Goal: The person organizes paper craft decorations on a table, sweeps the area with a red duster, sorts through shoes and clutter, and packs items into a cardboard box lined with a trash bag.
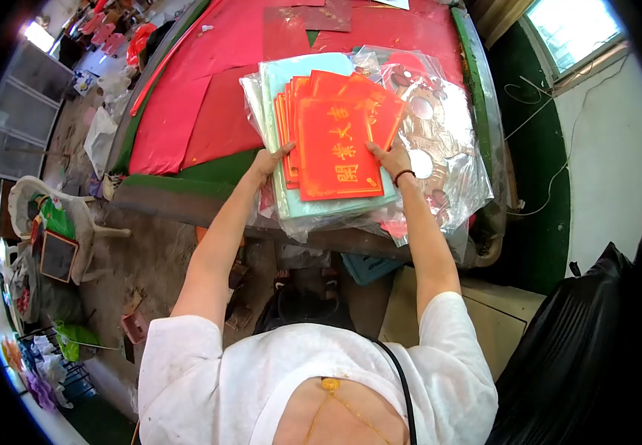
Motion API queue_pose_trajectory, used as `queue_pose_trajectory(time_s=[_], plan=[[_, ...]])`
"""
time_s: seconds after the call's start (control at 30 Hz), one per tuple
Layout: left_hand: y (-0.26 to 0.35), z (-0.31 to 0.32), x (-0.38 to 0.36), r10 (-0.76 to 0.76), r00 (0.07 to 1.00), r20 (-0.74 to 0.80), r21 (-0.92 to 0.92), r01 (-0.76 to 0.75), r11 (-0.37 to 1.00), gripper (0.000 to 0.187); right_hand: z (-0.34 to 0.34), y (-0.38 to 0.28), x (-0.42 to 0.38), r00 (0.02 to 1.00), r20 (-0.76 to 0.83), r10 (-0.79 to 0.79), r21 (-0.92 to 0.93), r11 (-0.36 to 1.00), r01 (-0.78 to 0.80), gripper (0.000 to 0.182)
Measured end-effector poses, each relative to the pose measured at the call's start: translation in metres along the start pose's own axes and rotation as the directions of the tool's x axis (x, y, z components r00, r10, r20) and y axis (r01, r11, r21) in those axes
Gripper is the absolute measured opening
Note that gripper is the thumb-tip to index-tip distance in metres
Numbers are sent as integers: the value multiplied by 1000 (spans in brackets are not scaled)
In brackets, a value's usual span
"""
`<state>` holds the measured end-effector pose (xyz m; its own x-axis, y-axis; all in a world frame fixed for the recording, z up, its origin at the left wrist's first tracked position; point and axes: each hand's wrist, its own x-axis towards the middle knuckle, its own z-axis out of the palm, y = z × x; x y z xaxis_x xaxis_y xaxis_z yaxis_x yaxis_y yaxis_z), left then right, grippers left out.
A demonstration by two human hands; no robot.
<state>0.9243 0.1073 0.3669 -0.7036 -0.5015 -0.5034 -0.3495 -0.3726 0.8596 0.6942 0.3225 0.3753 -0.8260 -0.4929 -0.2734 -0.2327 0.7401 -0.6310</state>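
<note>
A fanned pile of red printed cards [336,152] with gold characters lies on top of a plastic-wrapped stack of pale blue-green sheets [295,68]. The top card has gold writing down its middle. My left hand [271,160] is at the pile's left edge, its fingers closed on the red cards. On the opposite side my right hand [393,160], with a dark bracelet at the wrist, pinches the right edge, thumb over the top card. Fingers under the cards are hidden. Just right of it lies a clear plastic package [450,148] with a red and brown pattern.
Red sheets [224,111] cover the large green-edged table [180,185]. A white plastic chair [31,196] holding things stands left. Black plastic [573,348] fills the lower right, near a beige box [476,319]. Cables [558,174] hang along the right wall.
</note>
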Motion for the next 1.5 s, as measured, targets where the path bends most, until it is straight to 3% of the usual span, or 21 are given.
queue_pose_trajectory(time_s=[0.07,0.2,0.37,0.47,0.53,0.57,0.67,0.77,0.8,0.87,0.9,0.97,1.03,1.1,1.13,1.2,1.23,1.3,1.37,1.43,1.5], plan=[[3,11,-10,88,995,-36,-1,-88,996,61,0,-3,-5,967,-156,-200,-152,972,177,63],[6,28,-21,360,928,-95,-32,-365,931,48,-42,-34,-53,908,-269,-321,-132,946,295,45],[54,90,-50,420,908,8,-46,-419,907,41,-106,-21,-83,892,-356,-279,-260,946,193,42],[78,127,-45,371,925,80,129,-379,916,44,-148,-2,-81,736,-532,-419,-288,907,308,46],[60,160,-3,514,852,104,20,-518,855,54,-170,4,-85,807,-539,-241,-228,964,136,56],[52,178,14,548,836,34,116,-548,828,61,-184,19,-77,855,-500,-134,-218,976,25,59],[43,198,16,489,870,57,218,-489,845,68,-172,81,-47,893,-449,37,-276,945,-178,71],[36,195,-11,-67,993,97,740,-26,673,62,-107,158,-23,837,-519,174,-201,927,-317,81],[21,196,-16,-64,996,68,730,-6,683,62,-109,157,-23,848,-453,274,-135,919,-370,83],[-16,182,-31,371,929,-3,661,-277,698,50,-110,149,-29,837,-433,336,-73,912,-404,93],[-36,165,-36,364,931,-28,657,-258,708,50,-113,140,-36,843,-422,334,-70,915,-398,96],[-77,120,-66,785,610,107,718,-594,363,40,-114,160,-24,855,-423,301,-80,927,-366,100],[-88,66,-143,672,740,-32,655,-492,573,37,-117,146,-32,824,-437,362,-147,875,-462,109],[-147,6,-194,626,767,-137,745,-337,576,38,-110,140,-33,711,-668,220,-345,755,-558,97],[-163,-21,-232,463,861,-212,769,-146,623,38,-101,130,-37,741,-645,187,-388,755,-529,97],[-220,-77,-299,65,936,-346,782,250,572,38,-85,101,-55,590,-710,-385,-584,790,-187,79],[-260,-105,-330,-160,896,-414,735,432,523,37,-65,91,-54,602,-685,-411,-606,780,-157,79],[-344,-142,-411,-261,704,-661,407,627,664,29,-2,64,-51,525,-393,-755,-477,655,586,58],[-409,-164,-491,-426,371,-825,47,797,602,31,75,-9,-104,502,14,-865,-611,390,689,47],[-472,-170,-548,-460,47,-887,-264,765,587,31,152,-54,-130,409,186,-893,-404,310,861,52],[-496,-173,-589,-614,97,-784,-423,639,642,29,216,-117,-195,571,236,-787,-389,462,797,61]])
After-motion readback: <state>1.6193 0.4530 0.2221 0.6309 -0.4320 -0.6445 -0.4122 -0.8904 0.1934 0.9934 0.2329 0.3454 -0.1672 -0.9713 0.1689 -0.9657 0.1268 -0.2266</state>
